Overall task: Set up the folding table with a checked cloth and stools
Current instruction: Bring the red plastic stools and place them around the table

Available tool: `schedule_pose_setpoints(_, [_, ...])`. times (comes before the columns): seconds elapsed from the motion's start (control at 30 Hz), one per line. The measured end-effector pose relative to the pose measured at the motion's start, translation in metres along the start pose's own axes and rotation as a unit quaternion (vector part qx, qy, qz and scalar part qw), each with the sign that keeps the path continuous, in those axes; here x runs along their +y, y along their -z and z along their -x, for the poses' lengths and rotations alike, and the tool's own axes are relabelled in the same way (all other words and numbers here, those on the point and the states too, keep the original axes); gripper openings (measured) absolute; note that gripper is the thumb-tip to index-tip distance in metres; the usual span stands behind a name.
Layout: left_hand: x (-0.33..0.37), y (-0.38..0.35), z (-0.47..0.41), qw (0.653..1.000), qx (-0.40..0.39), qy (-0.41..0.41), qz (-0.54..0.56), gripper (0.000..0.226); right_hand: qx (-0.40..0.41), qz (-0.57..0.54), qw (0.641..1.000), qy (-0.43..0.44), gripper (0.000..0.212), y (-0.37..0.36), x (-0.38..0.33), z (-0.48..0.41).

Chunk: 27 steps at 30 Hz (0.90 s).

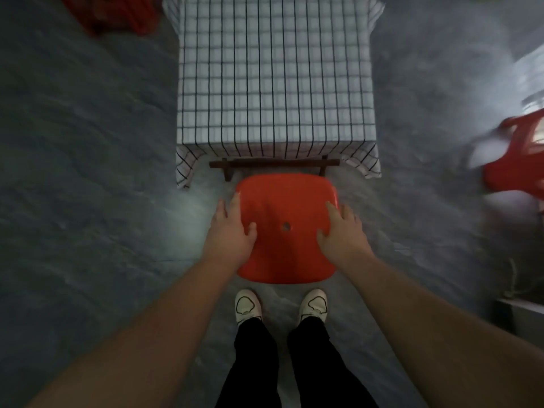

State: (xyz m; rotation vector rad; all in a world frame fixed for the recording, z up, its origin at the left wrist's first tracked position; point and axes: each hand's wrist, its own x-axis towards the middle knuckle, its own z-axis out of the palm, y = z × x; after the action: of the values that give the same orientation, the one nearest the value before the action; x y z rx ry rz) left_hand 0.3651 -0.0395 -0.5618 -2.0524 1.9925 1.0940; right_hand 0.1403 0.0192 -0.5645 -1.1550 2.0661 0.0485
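The folding table stands ahead of me under a white cloth with dark checks [275,72], which hangs over its edges. A dark wooden crossbar [273,163] of the table's frame shows below the near hem. A red plastic stool [287,207] stands upright right in front of that edge, its square seat with a small centre hole facing me. My left hand [232,228] holds the seat's left edge, thumb on top. My right hand [341,231] holds the right edge the same way. The stool's legs are hidden under the seat.
A second red stool [518,160], blurred, is at the right edge of view. More red plastic [117,13] lies on the floor at the top left. The grey floor [88,172] runs on both sides of the table. My feet in white shoes [248,306] stand just behind the stool.
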Motion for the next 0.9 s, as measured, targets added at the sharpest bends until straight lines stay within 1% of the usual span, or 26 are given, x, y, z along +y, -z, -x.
schedule_pose_setpoints(0.13, [0.04, 0.087, 0.047, 0.996, 0.036, -0.053, -0.054, 0.073, 0.078, 0.029, 0.994, 0.067, 0.068, 0.079, -0.044, 0.067])
schedule_pose_setpoints(0.27, [0.071, 0.154, 0.113, 0.986, 0.058, -0.113, -0.111, 0.074, 0.125, 0.039, 0.987, 0.097, 0.068, 0.141, -0.076, 0.158])
schedule_pose_setpoints(0.37, [0.084, 0.194, 0.165, 0.983, 0.082, -0.135, -0.09, 0.076, 0.15, 0.032, 0.983, 0.103, 0.07, 0.169, -0.091, 0.227])
schedule_pose_setpoints(0.47, [0.09, 0.226, 0.209, 0.985, 0.082, -0.137, -0.059, 0.074, 0.169, 0.015, 0.98, 0.104, 0.07, 0.19, -0.103, 0.287])
schedule_pose_setpoints(0.6, [0.097, 0.251, 0.247, 0.975, 0.097, -0.163, -0.114, 0.074, 0.201, 0.046, 0.972, 0.111, 0.071, 0.207, -0.104, 0.337])
schedule_pose_setpoints(0.7, [0.117, 0.259, 0.262, 0.963, 0.087, -0.196, -0.162, 0.073, 0.219, 0.075, 0.967, 0.105, 0.08, 0.222, -0.097, 0.354])
schedule_pose_setpoints(0.83, [0.162, 0.255, 0.272, 0.955, 0.069, -0.236, -0.166, 0.072, 0.248, 0.069, 0.963, 0.085, 0.086, 0.24, -0.077, 0.365])
schedule_pose_setpoints(0.9, [0.189, 0.247, 0.276, 0.952, 0.06, -0.25, -0.166, 0.071, 0.256, 0.062, 0.962, 0.075, 0.083, 0.249, -0.062, 0.368])
